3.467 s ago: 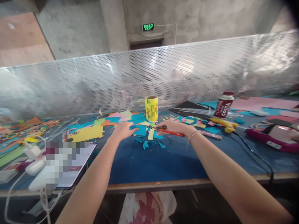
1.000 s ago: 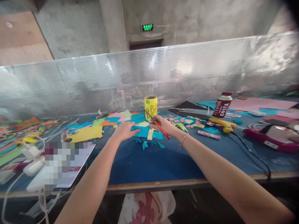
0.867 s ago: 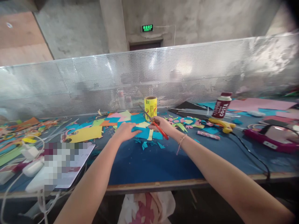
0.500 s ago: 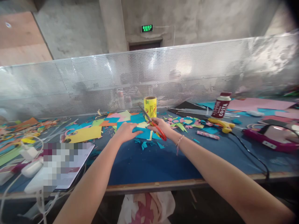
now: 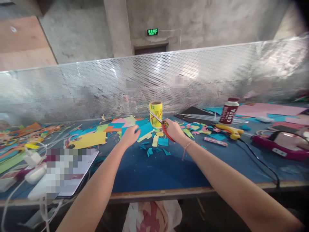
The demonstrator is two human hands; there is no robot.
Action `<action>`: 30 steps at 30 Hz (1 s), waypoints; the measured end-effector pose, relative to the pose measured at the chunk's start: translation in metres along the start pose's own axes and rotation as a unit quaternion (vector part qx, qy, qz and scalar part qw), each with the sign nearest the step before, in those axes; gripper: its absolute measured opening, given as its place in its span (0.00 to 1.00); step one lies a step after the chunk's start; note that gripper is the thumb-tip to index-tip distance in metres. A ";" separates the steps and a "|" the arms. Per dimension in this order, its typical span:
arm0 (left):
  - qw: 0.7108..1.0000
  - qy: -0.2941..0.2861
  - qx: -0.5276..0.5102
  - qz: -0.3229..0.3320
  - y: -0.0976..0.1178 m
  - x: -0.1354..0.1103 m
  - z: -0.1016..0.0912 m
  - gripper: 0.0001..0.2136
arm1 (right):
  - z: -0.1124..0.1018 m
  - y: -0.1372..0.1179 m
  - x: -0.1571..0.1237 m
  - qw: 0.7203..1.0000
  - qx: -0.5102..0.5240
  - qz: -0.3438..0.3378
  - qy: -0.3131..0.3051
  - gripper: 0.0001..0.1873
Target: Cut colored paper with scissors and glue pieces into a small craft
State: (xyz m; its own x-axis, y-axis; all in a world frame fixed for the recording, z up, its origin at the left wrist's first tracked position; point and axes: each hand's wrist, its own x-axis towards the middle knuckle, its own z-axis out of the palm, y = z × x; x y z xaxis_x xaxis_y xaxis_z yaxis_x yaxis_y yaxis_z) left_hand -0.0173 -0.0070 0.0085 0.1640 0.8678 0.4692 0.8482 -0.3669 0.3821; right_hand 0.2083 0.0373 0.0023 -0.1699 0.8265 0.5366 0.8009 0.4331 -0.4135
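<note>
Maroon bottle [image 5: 228, 112] reads "COSTA"; left hand [image 5: 130, 136] grips blue paper [image 5: 145, 129], right hand [image 5: 173, 129] holds scissors [image 5: 158, 119].

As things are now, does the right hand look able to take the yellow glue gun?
Probably not directly: the right hand holds the red-handled scissors. Otherwise, the way seems fairly free, with low paper scraps lying between the hand and the yellow glue gun.

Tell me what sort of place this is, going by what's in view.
Probably a craft workspace: coloured paper scraps lie scattered over the blue table, the right hand holds scissors, and what looks like a yellow glue gun lies to the right.
</note>
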 end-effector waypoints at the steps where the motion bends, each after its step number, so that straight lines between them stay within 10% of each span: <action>1: 0.999 0.022 -0.026 -0.017 -0.002 0.002 0.001 0.10 | -0.002 0.002 0.000 1.000 -0.020 -0.002 0.000 0.13; 14: 0.915 0.171 -0.335 -0.146 -0.017 0.010 0.006 0.11 | -0.020 -0.024 -0.014 0.992 -0.007 -0.106 -0.062 0.18; 30: 0.942 0.082 -0.313 -0.084 0.000 0.003 0.001 0.11 | -0.016 -0.035 -0.017 0.979 0.021 -0.077 -0.187 0.24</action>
State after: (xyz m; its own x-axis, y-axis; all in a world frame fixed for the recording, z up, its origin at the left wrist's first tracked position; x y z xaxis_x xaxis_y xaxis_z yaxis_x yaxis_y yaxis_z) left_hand -0.0163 -0.0040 0.0085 -0.0700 0.8863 0.4578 0.3826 -0.4000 0.8328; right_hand 0.1924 0.0025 0.0192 -0.4919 0.8206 0.2911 0.7263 0.5711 -0.3825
